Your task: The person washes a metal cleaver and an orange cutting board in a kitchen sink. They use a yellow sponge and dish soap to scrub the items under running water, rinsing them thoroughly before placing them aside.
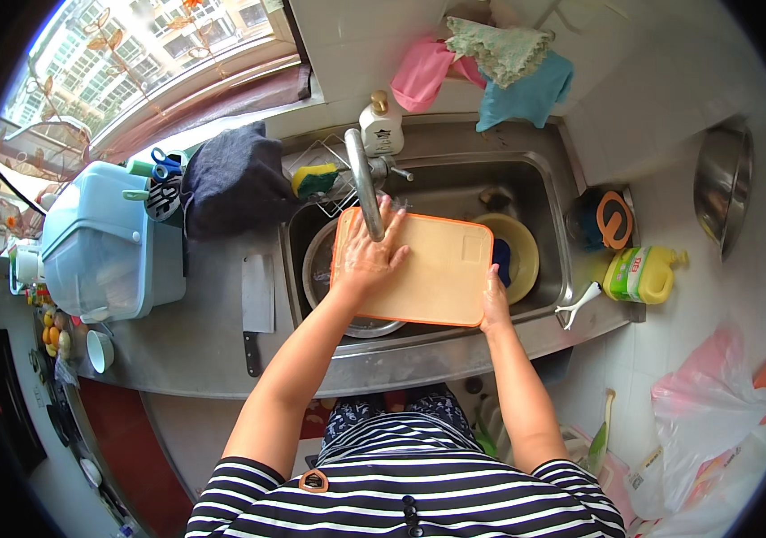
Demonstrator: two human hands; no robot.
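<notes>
A beige cutting board with an orange rim (433, 269) is held over the stainless steel sink (416, 176), partly beneath the curved faucet (364, 181). My left hand (371, 250) lies flat on the board's left part with its fingers spread, near the faucet's mouth. At the board's right edge, my right hand (495, 300) grips the rim, thumb on top and fingers hidden underneath. Below the board, a round metal basin (316, 265) shows on the left. A yellow plastic bowl (525, 262) with something dark blue inside shows on the right.
A cleaver (258, 296) lies on the counter left of the sink. Behind it stand a dark cloth (238, 178) and a light-blue lidded box (110, 242). A sponge (314, 179), a pump bottle (381, 128), a yellow detergent jug (655, 276) and a white peeler (579, 304) surround the sink.
</notes>
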